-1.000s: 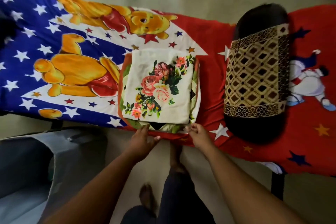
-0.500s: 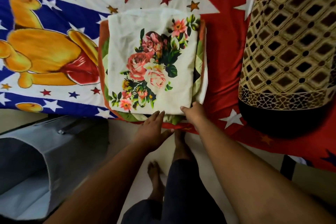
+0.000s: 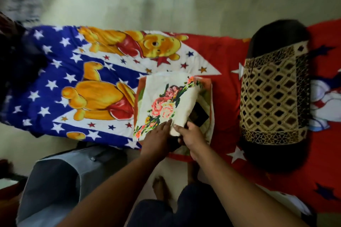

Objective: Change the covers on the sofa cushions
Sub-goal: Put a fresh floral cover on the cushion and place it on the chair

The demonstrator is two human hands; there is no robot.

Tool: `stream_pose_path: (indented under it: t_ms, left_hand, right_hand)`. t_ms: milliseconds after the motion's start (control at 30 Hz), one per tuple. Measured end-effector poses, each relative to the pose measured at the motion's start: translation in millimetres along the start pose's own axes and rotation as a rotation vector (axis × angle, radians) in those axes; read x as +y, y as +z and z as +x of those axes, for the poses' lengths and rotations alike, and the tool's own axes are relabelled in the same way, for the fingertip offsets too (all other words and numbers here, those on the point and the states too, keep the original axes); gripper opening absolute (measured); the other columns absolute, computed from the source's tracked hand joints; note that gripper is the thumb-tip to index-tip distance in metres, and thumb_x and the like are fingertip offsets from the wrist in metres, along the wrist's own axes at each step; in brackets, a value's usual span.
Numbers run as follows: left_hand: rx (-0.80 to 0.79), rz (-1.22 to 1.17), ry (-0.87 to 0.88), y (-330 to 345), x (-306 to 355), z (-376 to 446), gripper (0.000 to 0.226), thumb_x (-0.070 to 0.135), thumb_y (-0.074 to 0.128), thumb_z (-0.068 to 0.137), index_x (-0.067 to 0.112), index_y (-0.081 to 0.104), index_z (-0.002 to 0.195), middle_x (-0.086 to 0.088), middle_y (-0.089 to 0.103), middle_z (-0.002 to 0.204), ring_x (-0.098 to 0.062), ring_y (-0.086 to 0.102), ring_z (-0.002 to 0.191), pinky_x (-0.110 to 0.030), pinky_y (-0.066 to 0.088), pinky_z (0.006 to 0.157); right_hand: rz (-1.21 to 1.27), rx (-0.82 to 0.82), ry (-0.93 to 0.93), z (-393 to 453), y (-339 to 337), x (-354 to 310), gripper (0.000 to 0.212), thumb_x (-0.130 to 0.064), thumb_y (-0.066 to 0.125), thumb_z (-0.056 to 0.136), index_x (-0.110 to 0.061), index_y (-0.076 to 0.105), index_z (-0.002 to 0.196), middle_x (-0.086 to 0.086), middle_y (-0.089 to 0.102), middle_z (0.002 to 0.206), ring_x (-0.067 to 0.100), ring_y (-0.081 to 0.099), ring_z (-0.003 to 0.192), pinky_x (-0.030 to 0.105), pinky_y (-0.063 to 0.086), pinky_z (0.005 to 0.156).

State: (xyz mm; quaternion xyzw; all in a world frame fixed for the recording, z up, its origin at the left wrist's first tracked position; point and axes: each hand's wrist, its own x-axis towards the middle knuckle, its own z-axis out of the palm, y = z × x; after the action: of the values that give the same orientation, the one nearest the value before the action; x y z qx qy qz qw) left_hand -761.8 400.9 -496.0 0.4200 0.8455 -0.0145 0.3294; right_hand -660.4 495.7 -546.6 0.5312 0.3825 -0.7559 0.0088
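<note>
A folded cream cover with a rose print [image 3: 166, 101] lies on top of a stack of folded covers [image 3: 204, 101] on the bed. Its right side is lifted, baring a dark patterned cover underneath. My left hand [image 3: 156, 138] lies flat with straight fingers on the near edge of the rose cover. My right hand [image 3: 191, 136] grips that cover's near right corner, fingers curled under it. A brown and cream diamond-patterned cushion [image 3: 275, 96] with black ends lies across the bed to the right.
The bed carries a blue, white and red cartoon bear sheet [image 3: 77, 86]. A grey bin or bag [image 3: 55, 180] stands on the floor at the lower left. My bare feet and dark trousers [image 3: 184, 206] are below the bed edge.
Both hands moved from the stack's near edge onto the rose cover. The right hand took hold of its corner and lifted the right side. The camera pulled back.
</note>
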Motion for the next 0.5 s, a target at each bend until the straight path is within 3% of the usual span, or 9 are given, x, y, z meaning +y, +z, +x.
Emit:
stream_pose_path:
  t_ms: [100,200,267,367,433,500]
  left_hand:
    - [0.199,-0.089,0.003,-52.5,-4.3,-13.9,0.053,0.026,0.060,0.089,0.031,0.056,0.141,0.000,0.065,0.134,-0.026,0.063,0.117,-0.032,0.047,0.090]
    - [0.347,-0.284,-0.023,-99.4,-12.1,-25.7,0.042,0.023,0.062,0.090,0.030,0.065,0.132,-0.001,0.071,0.124,-0.024,0.066,0.111,-0.028,0.046,0.081]
    - [0.408,-0.436,0.039,-131.6,-17.1,-28.9,0.041,0.030,0.056,0.090,0.025,0.067,0.129,-0.003,0.072,0.120,-0.025,0.067,0.106,-0.028,0.045,0.076]
    - [0.432,-0.657,0.201,-169.3,-22.5,-28.5,0.031,0.016,0.059,0.093,0.031,0.068,0.119,0.010,0.071,0.111,-0.008,0.066,0.101,-0.024,0.044,0.076]
    - [0.375,-0.734,0.315,-194.1,-22.9,-29.7,0.038,0.009,0.058,0.095,0.045,0.064,0.107,0.029,0.068,0.103,0.008,0.063,0.093,-0.019,0.047,0.077]
    - [0.264,-0.812,0.364,-210.1,-12.1,-32.8,0.034,0.012,0.056,0.099,0.045,0.066,0.102,0.024,0.070,0.098,0.006,0.065,0.092,-0.019,0.049,0.077]
  right_hand:
    - [-0.016,-0.033,-0.134,-28.9,16.2,-45.6,0.032,-0.025,0.074,0.090,-0.013,0.068,0.119,0.001,0.076,0.110,0.020,0.073,0.100,0.037,0.060,0.084]
    - [0.029,-0.053,-0.216,-52.2,26.1,-79.0,0.027,-0.027,0.071,0.094,-0.016,0.069,0.118,0.003,0.075,0.114,0.019,0.072,0.103,0.035,0.058,0.089]
    - [0.015,0.003,-0.303,-66.9,31.9,-99.1,0.039,-0.044,0.073,0.089,-0.024,0.067,0.122,-0.002,0.072,0.120,0.014,0.069,0.107,0.035,0.057,0.092]
    - [-0.110,0.067,-0.541,-88.0,38.9,-116.2,0.037,-0.030,0.074,0.092,-0.033,0.060,0.126,-0.007,0.069,0.116,0.006,0.067,0.102,0.032,0.058,0.088]
    - [-0.223,0.200,-0.682,-100.8,46.8,-116.4,0.057,-0.022,0.080,0.086,-0.037,0.051,0.132,-0.003,0.064,0.110,0.004,0.064,0.096,0.029,0.058,0.083]
    - [-0.332,0.274,-0.728,-109.1,50.5,-113.6,0.077,-0.019,0.085,0.080,-0.044,0.040,0.138,-0.003,0.060,0.111,0.003,0.061,0.094,0.028,0.056,0.083]
